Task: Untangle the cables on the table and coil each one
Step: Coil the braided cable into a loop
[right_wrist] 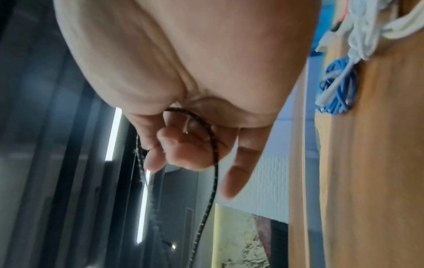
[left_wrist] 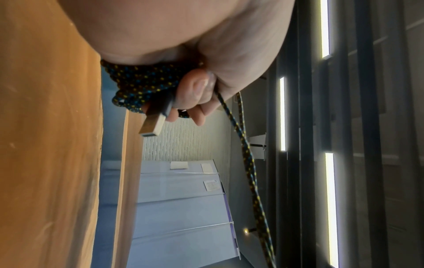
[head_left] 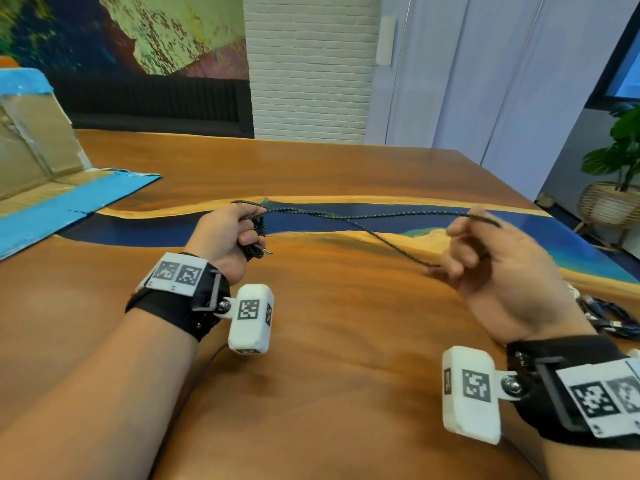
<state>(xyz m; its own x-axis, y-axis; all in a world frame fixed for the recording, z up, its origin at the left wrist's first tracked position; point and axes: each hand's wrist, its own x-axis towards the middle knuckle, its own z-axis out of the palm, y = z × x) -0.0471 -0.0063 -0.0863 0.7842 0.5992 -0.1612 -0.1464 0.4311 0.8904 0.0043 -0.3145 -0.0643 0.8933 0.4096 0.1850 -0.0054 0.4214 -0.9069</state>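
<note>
Above the table's (head_left: 311,161) near-left part, the left hand (head_left: 221,237) is closed round a bundle of finished loops of the braided cable (head_left: 374,214), its USB plug (left_wrist: 152,125) poking out below the fingers. If that grip loosens, the loops would likely spring apart. Two strands run across mid-air to the right hand (head_left: 491,268), which pinches the cable loosely with the other fingers relaxed; a slack pinch could let it slip or twist. At the right edge lies the cable pile (head_left: 609,317), which a sweeping wrist might snag.

An office meeting room: big resin-inlaid table (head_left: 346,161); wall mural (head_left: 121,32); potted plant (head_left: 620,147) (basket stand).
</note>
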